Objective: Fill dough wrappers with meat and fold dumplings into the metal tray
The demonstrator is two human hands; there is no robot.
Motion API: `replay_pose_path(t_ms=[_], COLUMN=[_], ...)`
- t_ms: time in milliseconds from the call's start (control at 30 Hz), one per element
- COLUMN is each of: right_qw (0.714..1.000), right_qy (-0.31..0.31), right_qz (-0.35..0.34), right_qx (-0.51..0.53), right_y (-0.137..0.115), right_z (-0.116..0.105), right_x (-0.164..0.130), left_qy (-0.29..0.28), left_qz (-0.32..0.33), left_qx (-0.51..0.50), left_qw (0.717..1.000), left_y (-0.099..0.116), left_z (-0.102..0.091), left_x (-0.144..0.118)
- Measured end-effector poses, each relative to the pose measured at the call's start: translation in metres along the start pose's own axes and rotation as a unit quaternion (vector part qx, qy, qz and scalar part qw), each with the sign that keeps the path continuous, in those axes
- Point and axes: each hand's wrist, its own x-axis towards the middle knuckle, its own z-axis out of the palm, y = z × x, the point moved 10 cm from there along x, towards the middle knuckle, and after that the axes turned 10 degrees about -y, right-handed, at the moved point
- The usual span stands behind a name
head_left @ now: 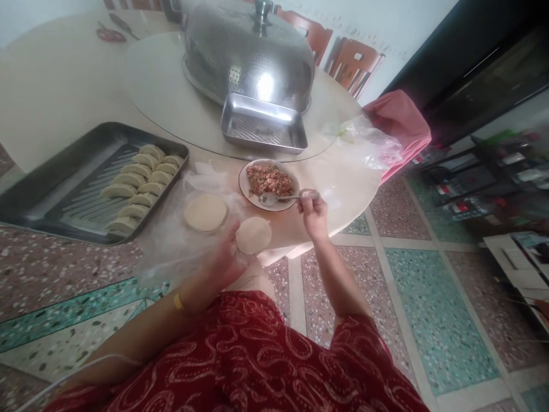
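Dough wrapper (254, 234) is gripped at its edge by the left hand (225, 260) above the table rim; a spoon (281, 198) is clenched in the right hand (314, 213), resting on the filling plate (246, 171).

A dark baking tray (55, 189) is sitting at the table's left edge, holding rows of folded dumplings (139, 186). Farther back, a perforated steel dome cover (249, 54) is resting on the turntable (167, 97) — an empty steel pan (263, 123) lying just before it — while a pink cloth (401, 123) is draping off the far right edge.
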Motion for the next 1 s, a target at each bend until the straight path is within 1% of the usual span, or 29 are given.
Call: replay_pose_path(t_ms=[33, 67, 100, 167, 233, 267, 333, 400, 467, 600, 767, 833, 900, 1000], right_qw=[0.999, 0.989, 0.97, 0.916, 0.867, 0.848, 0.827, 0.825, 0.834, 0.851, 0.875, 0.883, 0.888, 0.883], right_qy=[-0.005, -0.015, -0.026, -0.045, -0.057, -0.064, -0.082, -0.096, -0.098, -0.1, -0.135, -0.14, -0.133, -0.142], right_qz=[-0.031, -0.088, -0.145, -0.257, -0.335, -0.358, -0.369, -0.354, -0.337, -0.321, -0.291, -0.286, -0.285, -0.297], right_qx=[-0.04, -0.117, -0.194, -0.304, -0.364, -0.385, -0.417, -0.43, -0.426, -0.405, -0.364, -0.344, -0.335, -0.333], right_y=[-0.015, -0.036, -0.057, -0.089, -0.105, -0.107, -0.103, -0.094, -0.089, -0.088, -0.085, -0.087, -0.092, -0.096], right_z=[-0.003, -0.005, -0.005, -0.003, 0.001, 0.004, 0.011, 0.018, 0.023, 0.03, 0.043, 0.044, 0.039, 0.037], right_x=[-0.006, -0.014, -0.021, -0.036, -0.044, -0.046, -0.042, -0.035, -0.031, -0.031, -0.029, -0.028, -0.026, -0.025], left_qy=[0.008, 0.016, 0.021, 0.022, 0.019, 0.02, 0.021, 0.018, 0.017, 0.025, 0.031, 0.036, 0.033, 0.038], left_qz=[-0.006, -0.01, -0.013, -0.018, -0.021, -0.021, -0.021, -0.021, -0.019, -0.005, -0.013, -0.012, -0.013, -0.011], left_qx=[-0.002, -0.004, -0.006, -0.012, -0.018, -0.023, -0.029, -0.031, -0.03, -0.04, -0.035, -0.035, -0.044, -0.062], left_qw=[1.0, 1.0, 1.0, 1.0, 0.999, 0.999, 0.999, 0.999, 0.999, 0.999, 0.999, 0.999, 0.998, 0.997], left_y=[-0.002, -0.004, -0.006, -0.01, -0.012, -0.014, -0.015, -0.016, -0.015, -0.011, -0.012, -0.012, -0.011, -0.01], left_z=[-0.001, -0.002, -0.003, -0.003, -0.003, -0.003, -0.002, 0.0, 0.001, 0.002, 0.001, 0.0, 0.001, -0.001], left_x=[0.0, 0.001, 0.001, 0.001, 0.002, 0.002, 0.002, 0.0, -0.002, -0.006, -0.008, -0.008, -0.008, -0.009])
